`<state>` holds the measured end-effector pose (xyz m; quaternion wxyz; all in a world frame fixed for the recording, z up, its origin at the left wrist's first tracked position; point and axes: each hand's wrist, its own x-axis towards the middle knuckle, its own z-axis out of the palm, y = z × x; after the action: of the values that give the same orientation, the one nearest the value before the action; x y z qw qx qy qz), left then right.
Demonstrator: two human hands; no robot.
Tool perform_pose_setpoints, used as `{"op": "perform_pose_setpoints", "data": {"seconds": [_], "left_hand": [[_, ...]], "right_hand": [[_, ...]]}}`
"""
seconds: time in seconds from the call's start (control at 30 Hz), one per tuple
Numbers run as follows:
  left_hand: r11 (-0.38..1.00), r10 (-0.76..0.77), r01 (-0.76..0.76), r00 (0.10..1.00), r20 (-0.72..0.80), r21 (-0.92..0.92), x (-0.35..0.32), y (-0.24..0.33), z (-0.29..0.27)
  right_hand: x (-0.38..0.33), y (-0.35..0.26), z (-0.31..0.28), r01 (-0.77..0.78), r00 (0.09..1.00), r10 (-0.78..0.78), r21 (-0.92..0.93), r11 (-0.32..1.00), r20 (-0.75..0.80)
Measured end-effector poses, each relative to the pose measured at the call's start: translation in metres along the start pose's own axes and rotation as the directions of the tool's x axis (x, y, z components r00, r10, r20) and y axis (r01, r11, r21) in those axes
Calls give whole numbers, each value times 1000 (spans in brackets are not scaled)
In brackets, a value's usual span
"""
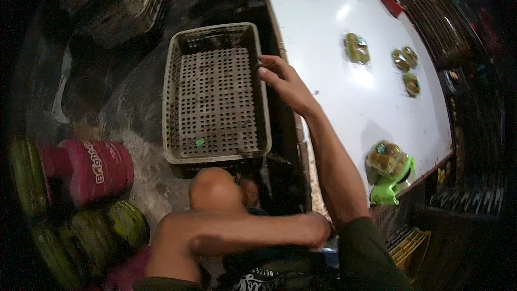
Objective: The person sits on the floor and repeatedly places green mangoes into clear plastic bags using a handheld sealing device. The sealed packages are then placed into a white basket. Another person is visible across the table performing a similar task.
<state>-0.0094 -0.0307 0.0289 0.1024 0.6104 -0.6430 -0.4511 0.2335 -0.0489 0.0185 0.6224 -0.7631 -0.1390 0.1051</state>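
A dirty beige plastic crate with a perforated bottom stands below the table's left side, with only a small green scrap inside. My right hand reaches over the table edge to its right rim, thumb and fingers closed at that rim. Across my body lies my left forearm; my left hand is beside my right elbow, blurred, its fingers hidden. On the white table, a clear pack of round greenish-brown produce rests against a bright green tape dispenser. More such packs lie farther back.
Pink gas cylinders and green ones stand at the left. Stacked crates rise at the far left. My bent knee is just in front of the crate. Racks and a yellow crate are at the right.
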Motion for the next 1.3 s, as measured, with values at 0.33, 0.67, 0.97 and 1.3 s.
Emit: {"op": "perform_pose_setpoints", "data": {"seconds": [0.33,0.67,0.97,1.3], "left_hand": [[851,-207,-189,735,-645,-489,-17,-52,-132],[874,-415,-244,78,-907,-421,9,-1,-129],[996,-8,85,-179,-984,-23,-11,4,-94],[744,-393,-611,-74,-917,-270,-27,-21,-141]], "right_hand": [[-319,-56,-74,-80,594,-90,-170,982,-799],[-316,-60,-85,186,591,-43,84,979,-805],[-298,-39,-64,-38,318,-387,-420,907,-866],[-247,-70,-84,353,504,-136,59,934,-853]]}}
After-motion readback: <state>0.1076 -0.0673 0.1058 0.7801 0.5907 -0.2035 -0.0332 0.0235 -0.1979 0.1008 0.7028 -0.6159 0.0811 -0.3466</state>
